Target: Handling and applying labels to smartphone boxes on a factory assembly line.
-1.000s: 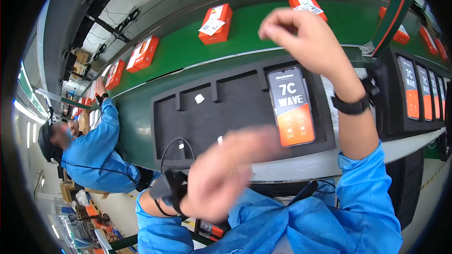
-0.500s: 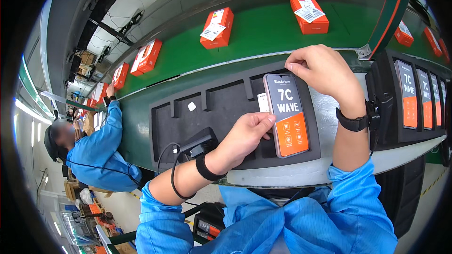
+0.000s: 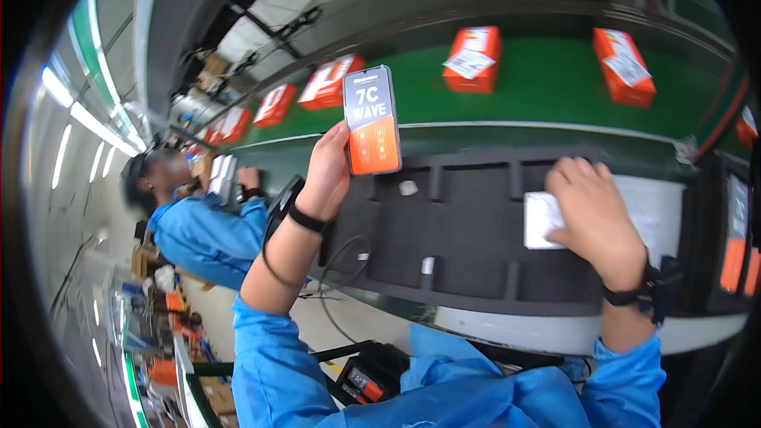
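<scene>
A smartphone (image 3: 371,115) with a grey-and-orange printed film on its front is raised upright, its film side facing me. My left hand (image 3: 326,170) grips it by the lower left edge. Below and to the right lies a black foam tray (image 3: 468,226) with several compartments. Over its right part, my right hand (image 3: 593,214) is closed at the edge of a flat white card (image 3: 540,220), thumb across its surface; the other fingertips are partly hidden. Small white scraps (image 3: 408,188) lie in the tray.
Orange boxes (image 3: 474,59) with white labels stand along the green conveyor (image 3: 547,71) beyond the tray. At the right edge, another black tray (image 3: 705,230) holds more phones. A co-worker in blue (image 3: 210,238) is at the left. A black cable (image 3: 341,257) hangs by my left forearm.
My left hand has lifted the phone out of the tray, up and to the left. My right hand has moved down to the white card. The view has swung left.
</scene>
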`<state>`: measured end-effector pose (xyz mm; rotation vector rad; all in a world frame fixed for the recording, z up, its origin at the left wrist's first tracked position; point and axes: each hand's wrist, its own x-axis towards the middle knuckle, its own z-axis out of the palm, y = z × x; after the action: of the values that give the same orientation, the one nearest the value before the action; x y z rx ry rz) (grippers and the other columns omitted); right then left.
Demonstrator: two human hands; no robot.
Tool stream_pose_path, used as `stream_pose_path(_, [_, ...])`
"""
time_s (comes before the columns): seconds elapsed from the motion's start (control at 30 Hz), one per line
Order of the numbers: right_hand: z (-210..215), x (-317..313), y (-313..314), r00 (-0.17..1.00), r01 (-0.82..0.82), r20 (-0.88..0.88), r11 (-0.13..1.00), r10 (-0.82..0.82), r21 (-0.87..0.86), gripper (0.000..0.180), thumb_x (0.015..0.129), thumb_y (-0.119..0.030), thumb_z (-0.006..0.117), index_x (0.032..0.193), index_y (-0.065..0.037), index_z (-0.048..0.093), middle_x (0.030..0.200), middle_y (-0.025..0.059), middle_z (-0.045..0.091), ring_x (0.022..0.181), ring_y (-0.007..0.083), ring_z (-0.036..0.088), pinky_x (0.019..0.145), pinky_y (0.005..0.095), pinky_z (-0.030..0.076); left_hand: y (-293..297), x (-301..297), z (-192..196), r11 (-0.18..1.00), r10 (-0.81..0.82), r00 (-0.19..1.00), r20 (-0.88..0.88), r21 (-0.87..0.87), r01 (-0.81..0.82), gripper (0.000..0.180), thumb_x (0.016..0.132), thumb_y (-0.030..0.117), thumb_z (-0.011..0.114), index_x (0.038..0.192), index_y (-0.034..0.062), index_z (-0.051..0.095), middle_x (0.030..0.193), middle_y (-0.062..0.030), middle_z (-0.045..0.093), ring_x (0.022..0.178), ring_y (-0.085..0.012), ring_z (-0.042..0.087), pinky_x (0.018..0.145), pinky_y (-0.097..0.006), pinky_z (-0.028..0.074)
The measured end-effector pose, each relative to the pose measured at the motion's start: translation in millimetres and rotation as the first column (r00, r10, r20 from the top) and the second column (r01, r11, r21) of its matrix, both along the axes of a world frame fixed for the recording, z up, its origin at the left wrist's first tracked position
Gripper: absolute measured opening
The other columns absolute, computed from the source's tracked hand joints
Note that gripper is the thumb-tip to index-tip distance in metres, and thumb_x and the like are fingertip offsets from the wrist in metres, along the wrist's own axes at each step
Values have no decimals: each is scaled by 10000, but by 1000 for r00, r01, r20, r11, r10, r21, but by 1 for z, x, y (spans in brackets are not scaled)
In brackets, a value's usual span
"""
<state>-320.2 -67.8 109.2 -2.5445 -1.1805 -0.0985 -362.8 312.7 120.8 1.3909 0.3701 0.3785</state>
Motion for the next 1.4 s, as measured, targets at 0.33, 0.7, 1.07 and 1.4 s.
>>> stream_pose_path(0.33, [-5, 26, 47, 711, -258, -568, 905, 415, 338, 332, 730, -139, 724, 1021, -86, 573, 850, 131, 674, 825, 332, 653, 698, 392, 500, 313, 87, -23, 592, 567, 786, 247, 540, -598, 248, 936, 108, 496, 1072, -16, 663, 965, -106, 686, 857, -167, 643, 779, -300, 505])
stream_pose_path(0.7, [-14, 48, 73, 560, -127, -770, 950, 305, 284, 146, 747, -109, 793, 876, -75, 733, 808, 41, 704, 735, 208, 678, 652, 288, 515, 436, 210, -83, 190, 603, 719, 346, 813, -551, 241, 897, 195, 568, 1009, 64, 735, 907, -179, 715, 858, -279, 695, 787, -381, 517])
stream_pose_path(1.07, [-2, 63, 114, 456, -156, -816, 934, 356, 321, 93, 756, -52, 710, 835, -48, 660, 804, 85, 660, 722, 261, 631, 640, 346, 489, 452, 226, -82, 139, 448, 861, 242, 932, -335, 228, 884, 233, 575, 987, 118, 743, 858, -162, 711, 830, -287, 695, 752, -360, 522])
stream_pose_path(1.4, [-6, 59, 129, 469, -157, -789, 917, 396, 367, 71, 775, -67, 707, 827, -44, 665, 792, 75, 660, 696, 238, 626, 613, 337, 487, 493, 225, -105, 255, 473, 873, 118, 930, -264, 252, 882, 272, 568, 972, 131, 757, 865, -152, 716, 832, -267, 695, 756, -358, 521])
